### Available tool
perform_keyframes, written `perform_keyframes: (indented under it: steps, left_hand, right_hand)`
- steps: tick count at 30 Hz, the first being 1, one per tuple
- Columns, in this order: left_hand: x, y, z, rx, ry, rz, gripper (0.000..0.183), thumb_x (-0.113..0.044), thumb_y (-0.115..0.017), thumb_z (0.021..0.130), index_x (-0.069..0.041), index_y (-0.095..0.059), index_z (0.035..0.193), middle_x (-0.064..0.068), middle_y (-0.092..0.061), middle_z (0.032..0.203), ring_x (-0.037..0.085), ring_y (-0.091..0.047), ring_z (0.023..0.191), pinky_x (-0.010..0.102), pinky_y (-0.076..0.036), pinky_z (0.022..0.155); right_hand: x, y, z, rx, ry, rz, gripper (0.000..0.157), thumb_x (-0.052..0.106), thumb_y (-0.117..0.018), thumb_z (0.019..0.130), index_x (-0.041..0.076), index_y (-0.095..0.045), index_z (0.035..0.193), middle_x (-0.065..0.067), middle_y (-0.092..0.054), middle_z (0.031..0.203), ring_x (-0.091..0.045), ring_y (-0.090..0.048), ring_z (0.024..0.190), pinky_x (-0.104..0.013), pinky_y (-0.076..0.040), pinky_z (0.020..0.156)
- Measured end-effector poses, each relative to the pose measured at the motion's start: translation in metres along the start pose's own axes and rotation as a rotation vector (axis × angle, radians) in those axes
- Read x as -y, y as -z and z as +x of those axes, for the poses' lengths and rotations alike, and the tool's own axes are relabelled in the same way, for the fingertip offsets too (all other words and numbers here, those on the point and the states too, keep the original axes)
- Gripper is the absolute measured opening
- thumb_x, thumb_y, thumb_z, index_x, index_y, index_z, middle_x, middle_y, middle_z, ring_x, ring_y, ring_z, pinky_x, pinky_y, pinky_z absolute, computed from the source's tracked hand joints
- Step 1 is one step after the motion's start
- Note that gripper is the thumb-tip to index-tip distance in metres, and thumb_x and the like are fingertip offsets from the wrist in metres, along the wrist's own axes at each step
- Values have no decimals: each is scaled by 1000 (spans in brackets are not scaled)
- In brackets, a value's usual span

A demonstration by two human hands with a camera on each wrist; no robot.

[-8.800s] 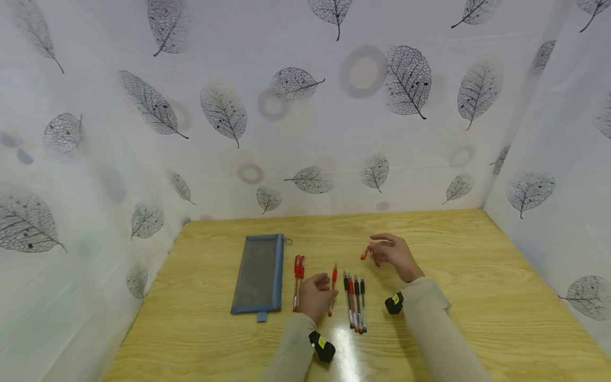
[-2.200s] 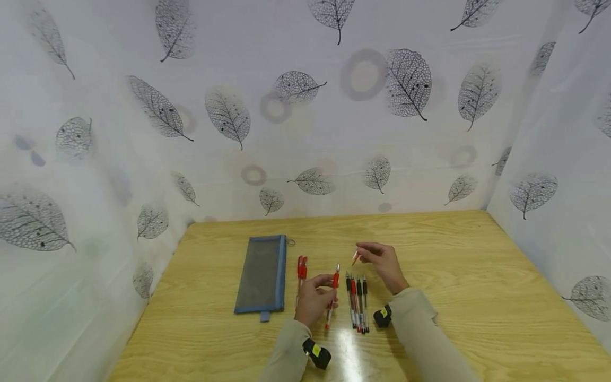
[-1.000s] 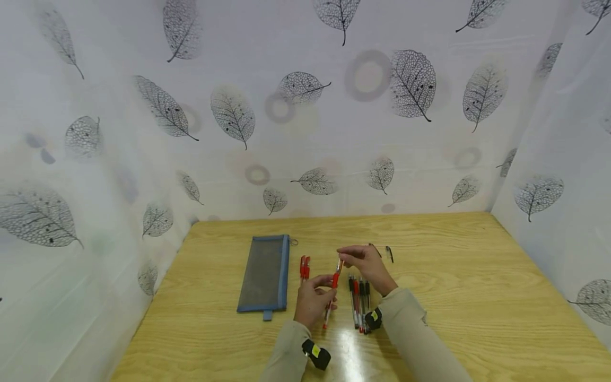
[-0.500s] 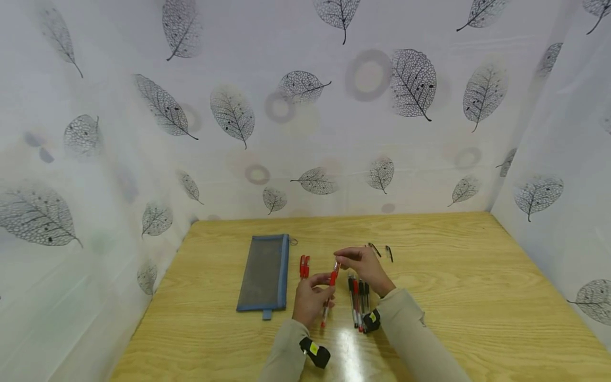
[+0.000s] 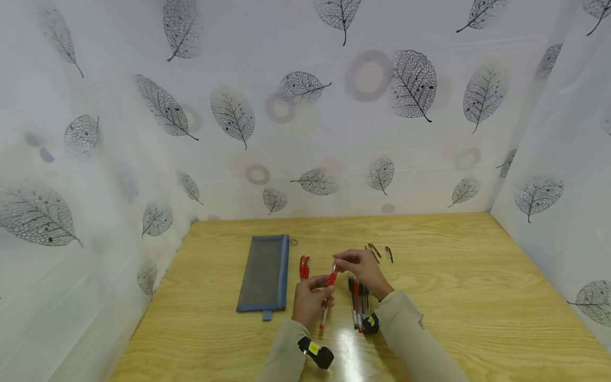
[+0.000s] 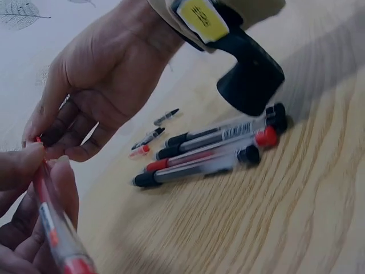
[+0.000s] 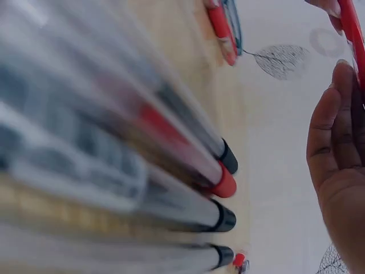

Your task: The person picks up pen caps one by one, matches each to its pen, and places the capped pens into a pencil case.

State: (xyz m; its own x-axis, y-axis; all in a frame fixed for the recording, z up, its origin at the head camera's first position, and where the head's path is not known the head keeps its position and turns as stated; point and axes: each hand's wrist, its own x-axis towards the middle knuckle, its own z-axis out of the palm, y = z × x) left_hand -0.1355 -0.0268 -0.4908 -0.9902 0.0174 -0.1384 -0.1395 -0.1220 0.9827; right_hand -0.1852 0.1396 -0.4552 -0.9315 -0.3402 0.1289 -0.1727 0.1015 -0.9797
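Observation:
My left hand [image 5: 307, 300] holds a red gel pen [image 6: 60, 234] by its barrel, tip end up and tilted, above the table. At the pen's upper end, my right hand [image 5: 364, 269] pinches a clear and red pen cap [image 5: 335, 265] between thumb and fingertips. The cap overlaps the tip in the head view. Just right of the held pen lie several uncapped pens [image 6: 211, 157], black ones and a red one, side by side; my right wrist partly covers them. Two capped red pens [image 5: 304, 266] lie left of the left hand, partly hidden by it.
A grey mesh pouch [image 5: 261, 273] with blue edging lies flat at the left. Behind the right hand are loose caps, among them a black cap [image 5: 389, 253] and a red cap [image 6: 138, 151]. A leaf-patterned curtain [image 5: 305, 132] stands around the wooden table [image 5: 468, 297].
The left hand has lifted the red pen off the table. The right hand has brought a red cap from the back to the pen's tip, and both have lately shifted slightly left.

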Motion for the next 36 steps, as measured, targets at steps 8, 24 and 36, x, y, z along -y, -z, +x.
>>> perform_keyframes:
  steps: [8,24,36]
  left_hand:
    - [0,-5,-6,-42,54,-154,28,5,-69,85,13,-64,111,8,-64,86,10,-62,60,22,-53,56]
    - [4,-10,-8,22,165,-463,19,10,-61,88,-5,-72,91,4,-69,78,9,-63,59,20,-52,56]
    - [6,-9,-11,89,177,-549,26,12,-56,89,-7,-73,89,5,-69,79,9,-61,61,20,-51,58]
  right_hand:
    - [-22,1,1,12,28,59,22,1,-59,94,-12,-64,112,-29,-66,96,-18,-65,81,-44,-53,80]
    - [-34,3,0,45,96,188,23,3,-61,93,-14,-63,108,-22,-68,98,-13,-66,82,-31,-53,83]
    - [-36,2,-2,54,135,196,15,3,-60,93,-5,-67,105,-7,-71,94,-13,-66,82,-31,-53,82]
